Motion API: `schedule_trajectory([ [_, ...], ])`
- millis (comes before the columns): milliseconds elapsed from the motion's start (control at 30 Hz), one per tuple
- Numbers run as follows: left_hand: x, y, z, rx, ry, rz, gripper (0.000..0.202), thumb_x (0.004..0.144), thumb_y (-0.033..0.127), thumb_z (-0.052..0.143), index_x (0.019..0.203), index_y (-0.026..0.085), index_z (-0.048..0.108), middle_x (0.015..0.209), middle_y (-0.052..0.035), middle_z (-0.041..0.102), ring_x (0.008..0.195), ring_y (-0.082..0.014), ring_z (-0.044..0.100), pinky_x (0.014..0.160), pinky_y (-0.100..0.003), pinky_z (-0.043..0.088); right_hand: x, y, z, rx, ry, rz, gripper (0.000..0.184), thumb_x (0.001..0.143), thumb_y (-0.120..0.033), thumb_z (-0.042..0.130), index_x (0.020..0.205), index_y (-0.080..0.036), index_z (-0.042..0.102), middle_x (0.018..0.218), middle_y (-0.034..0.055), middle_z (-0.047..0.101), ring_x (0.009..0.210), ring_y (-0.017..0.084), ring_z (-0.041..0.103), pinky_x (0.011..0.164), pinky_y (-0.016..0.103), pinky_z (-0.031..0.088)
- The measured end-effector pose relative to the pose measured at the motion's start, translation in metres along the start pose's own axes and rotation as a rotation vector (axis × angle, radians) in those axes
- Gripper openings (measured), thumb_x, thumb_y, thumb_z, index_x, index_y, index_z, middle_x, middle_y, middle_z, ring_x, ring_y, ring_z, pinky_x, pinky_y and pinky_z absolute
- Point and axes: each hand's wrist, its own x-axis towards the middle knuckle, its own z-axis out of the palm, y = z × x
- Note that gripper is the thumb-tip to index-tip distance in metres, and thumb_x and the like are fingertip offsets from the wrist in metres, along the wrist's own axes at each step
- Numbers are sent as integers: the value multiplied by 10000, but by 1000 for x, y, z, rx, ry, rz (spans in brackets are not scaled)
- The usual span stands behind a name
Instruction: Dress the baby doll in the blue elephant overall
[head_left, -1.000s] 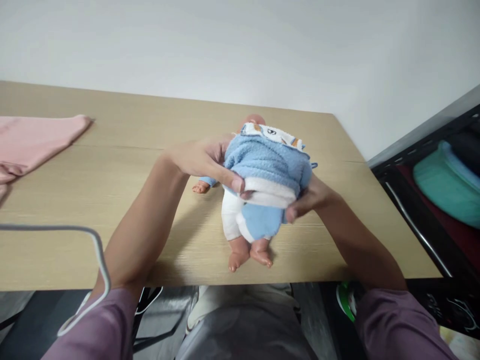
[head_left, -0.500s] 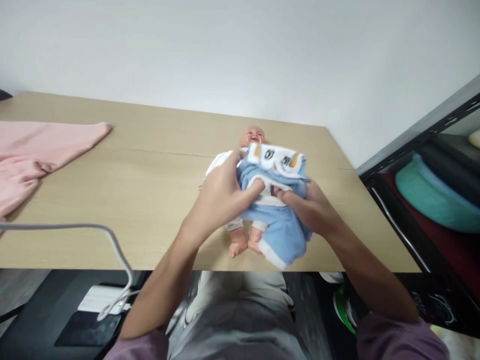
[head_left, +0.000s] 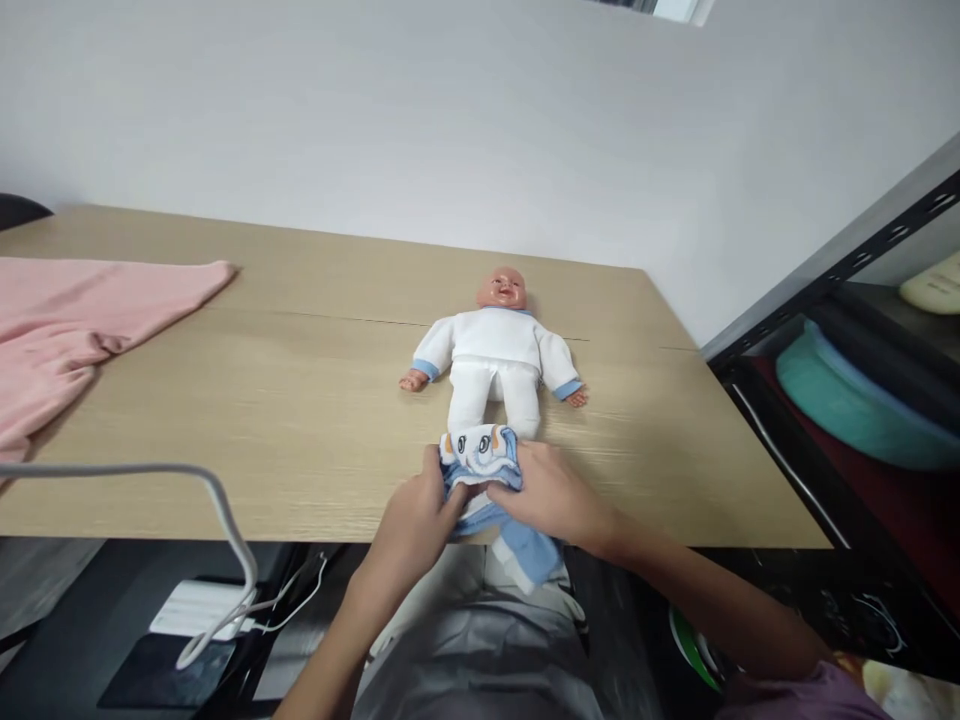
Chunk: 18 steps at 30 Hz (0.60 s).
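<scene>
A baby doll (head_left: 496, 335) in a white top with blue cuffs and white leg coverings lies on its back, head toward the wall. At its lower legs are small blue-and-white doll pants (head_left: 480, 455), printed with cartoon eyes and bunched up. My left hand (head_left: 420, 510) grips the bunched edge on the left, thumb on the near side. My right hand (head_left: 551, 495) holds the other side the same way. One pant leg with a white cuff hangs past the table's front edge. The cloth and my hands hide the doll's feet.
Pink cloth (head_left: 97, 320) lies at the left of the wooden table (head_left: 315, 400). A grey cable (head_left: 217, 495) arches over the front left edge to a white power bank (head_left: 199, 605) below. To the right, a shelf holds a teal bowl-like item (head_left: 862, 400).
Both hands have brought the pants down from over the doll's body to its lower legs, near the front edge. The cloth is more bunched, and the doll's torso and arms now show.
</scene>
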Motion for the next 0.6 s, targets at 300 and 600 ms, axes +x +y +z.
schedule_trajectory([
  [300, 25, -5, 7, -38, 83, -2, 288, 1064, 407, 470, 1283, 224, 431, 1073, -167, 804, 1015, -430, 792, 823, -446, 534, 15, 20, 11, -82, 101, 66, 261, 959, -302, 736, 1200, -201, 733, 1251, 125, 795, 1147, 313, 757, 1008, 442, 568],
  [600, 18, 2, -6, -63, 12, -10, 291, 1090, 440, 446, 1295, 232, 448, 1041, -142, 807, 976, -411, 793, 823, -454, 547, 15, 8, 6, -167, 47, 104, 353, 941, -324, 702, 1267, -189, 684, 1329, 146, 726, 1197, 349, 726, 1045, 487, 570],
])
